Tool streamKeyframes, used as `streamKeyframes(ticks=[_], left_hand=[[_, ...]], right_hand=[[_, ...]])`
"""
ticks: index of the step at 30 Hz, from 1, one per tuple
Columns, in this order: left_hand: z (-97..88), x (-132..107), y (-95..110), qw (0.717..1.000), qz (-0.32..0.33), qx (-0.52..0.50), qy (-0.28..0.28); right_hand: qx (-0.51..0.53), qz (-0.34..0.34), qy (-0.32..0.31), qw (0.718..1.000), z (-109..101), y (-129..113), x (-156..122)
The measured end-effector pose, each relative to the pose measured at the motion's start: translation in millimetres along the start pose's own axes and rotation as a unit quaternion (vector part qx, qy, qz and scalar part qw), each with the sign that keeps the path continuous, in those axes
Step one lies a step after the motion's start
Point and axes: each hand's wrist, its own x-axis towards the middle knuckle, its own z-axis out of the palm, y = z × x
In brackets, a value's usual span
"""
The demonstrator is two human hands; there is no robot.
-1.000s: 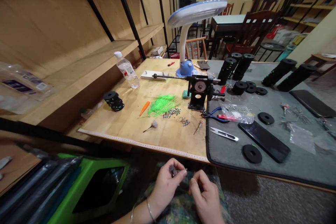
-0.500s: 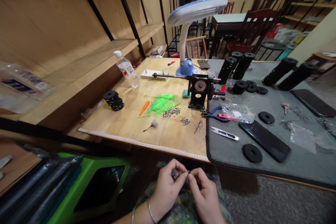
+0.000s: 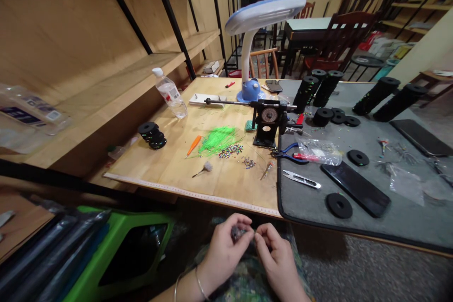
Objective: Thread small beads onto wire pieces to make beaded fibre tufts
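Below the table's front edge, over my lap, my left hand (image 3: pixel 226 250) is curled, thumb and forefinger close together, around a small greyish bundle (image 3: pixel 236 233). Its kind does not show, as the fingers cover much of it. Just to the right, my right hand (image 3: pixel 278 257) pinches thumb against forefinger, the tips a little apart from the left thumb. Whatever lies in that pinch is too small to make out. On the wood ahead are a grey tuft on a dark stem (image 3: pixel 203 169), small coloured beads (image 3: pixel 230 151) and bright green strands (image 3: pixel 217 140).
A black hand-cranked winder (image 3: pixel 267 122) stands mid-table before a blue-and-white lamp (image 3: pixel 252 89). On the grey mat (image 3: pixel 311 207) lie thread snips (image 3: pixel 302 179), blue-handled pliers (image 3: pixel 290 151), a phone (image 3: pixel 356 189) and black foam spools (image 3: pixel 339 205). A water bottle (image 3: pixel 171 95) stands at left.
My fingertips have drawn slightly apart, and the left fingers have loosened, showing more of the greyish bundle. The things on the table stay where they were.
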Motion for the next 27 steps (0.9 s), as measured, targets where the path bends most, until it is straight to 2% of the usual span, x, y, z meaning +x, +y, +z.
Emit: streamKeyframes(ticks=[2, 5, 8, 12, 15, 17, 19, 21, 24, 27], left_hand=[[-1.0, 4.0, 3.2, 0.998, -0.033, -0.044, -0.011], [-2.9, 8.8, 6.6, 0.998, -0.021, -0.05, -0.017], [-3.3, 11.7, 6.9, 0.995, -0.03, -0.093, -0.013], [-0.6, 14.2, 4.7, 0.968, -0.097, -0.226, -0.042], [0.1, 14.3, 8.7, 0.952, -0.118, -0.27, -0.086], [-2.3, 13.5, 16.1, 0.964, -0.084, -0.219, -0.122], [-8.1, 13.2, 25.3, 0.982, -0.014, -0.11, -0.156], [-16.7, 14.6, 33.2, 0.983, 0.064, 0.018, -0.17], [-32.2, 20.3, 38.3, 0.966, 0.148, 0.146, -0.151], [-46.7, 26.5, 34.9, 0.962, 0.167, 0.186, -0.113]], right_hand=[[-0.011, -0.019, -0.012, 1.0, -1.2, -1.9, 0.0], [-0.03, -0.047, -0.022, 0.998, -2.7, -4.6, 0.0], [-0.054, -0.068, -0.006, 0.996, -4.7, -5.4, 0.6], [-0.09, -0.091, 0.002, 0.992, -8.9, -5.7, 1.2], [-0.142, -0.127, -0.034, 0.981, -14.9, -10.4, 1.0], [-0.188, -0.167, -0.065, 0.966, -22.2, -15.9, 1.2], [-0.239, -0.213, -0.09, 0.943, -33.2, -21.9, 2.3], [-0.292, -0.248, -0.1, 0.918, -48.0, -26.7, 4.8], [-0.355, -0.27, -0.091, 0.891, -75.7, -29.5, 11.8], [-0.399, -0.292, -0.067, 0.867, -106.7, -26.6, 21.9]])
